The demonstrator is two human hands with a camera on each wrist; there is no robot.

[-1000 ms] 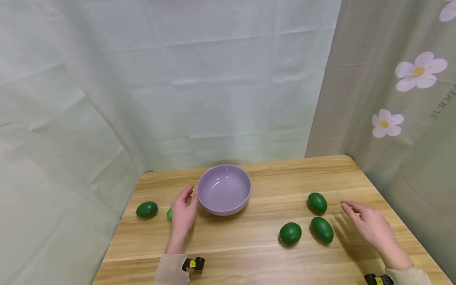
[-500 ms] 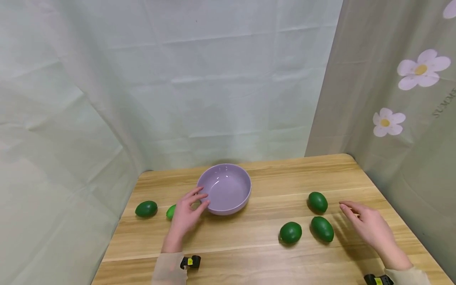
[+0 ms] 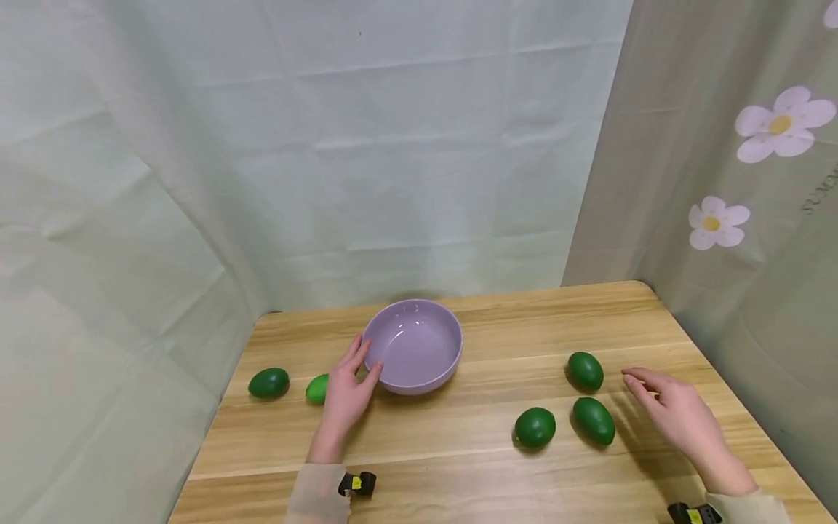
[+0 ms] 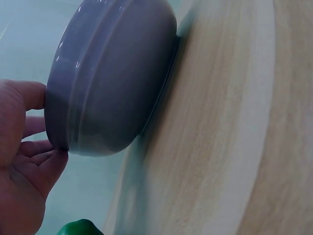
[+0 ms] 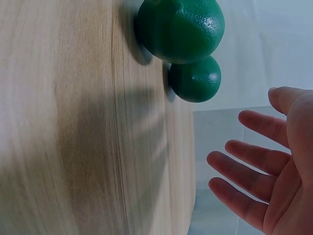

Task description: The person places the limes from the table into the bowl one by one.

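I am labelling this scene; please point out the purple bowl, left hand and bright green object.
Purple bowl (image 3: pixel 414 349), head view: bare inside bottom.
Left hand (image 3: pixel 348 393), head view: its back.
Bright green object (image 3: pixel 316 390), head view: uncovered part.

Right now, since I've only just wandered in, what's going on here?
Someone's left hand is at a purple bowl, its fingers touching the left side of the rim; how firmly, I can't tell. The bowl stands upright on a wooden table, with no fruit visible in it. The right hand is held open beside three dark green fruits, touching none. Toward the left lie another dark green fruit and a brighter green one, partly hidden by the left hand.
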